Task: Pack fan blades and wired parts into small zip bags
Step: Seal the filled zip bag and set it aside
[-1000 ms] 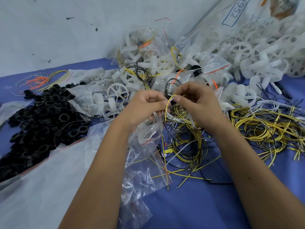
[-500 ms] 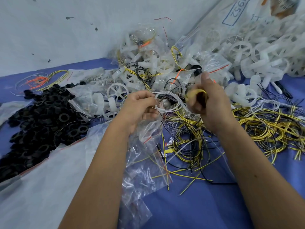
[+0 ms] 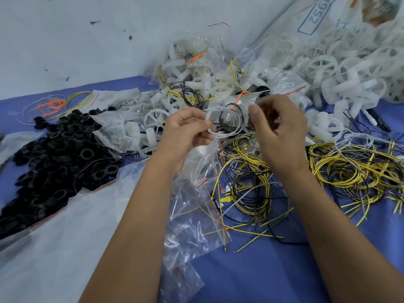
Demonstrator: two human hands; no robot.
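Note:
My left hand (image 3: 185,134) pinches a small coil of white wire (image 3: 227,133) by its left side, above the table. My right hand (image 3: 282,132) hovers just right of the coil with fingers curled; it is blurred and I cannot make out what it holds. Clear small zip bags (image 3: 194,228) with red seal lines lie below my left wrist. A tangle of yellow and black wires (image 3: 251,180) lies under my hands, and more wires (image 3: 354,169) spread to the right. White fan blades (image 3: 328,68) are heaped at the back right, some in bags.
A heap of black rubber rings (image 3: 54,154) lies at the left on a large clear bag (image 3: 54,248). Orange and yellow wires (image 3: 54,103) lie at the far left by the white wall. Blue table cloth (image 3: 262,270) shows between my forearms.
My hands first pinched a yellow wire together, then parted, the right one taking a yellow-black coil. Now my right hand has come back toward the white coil in my left.

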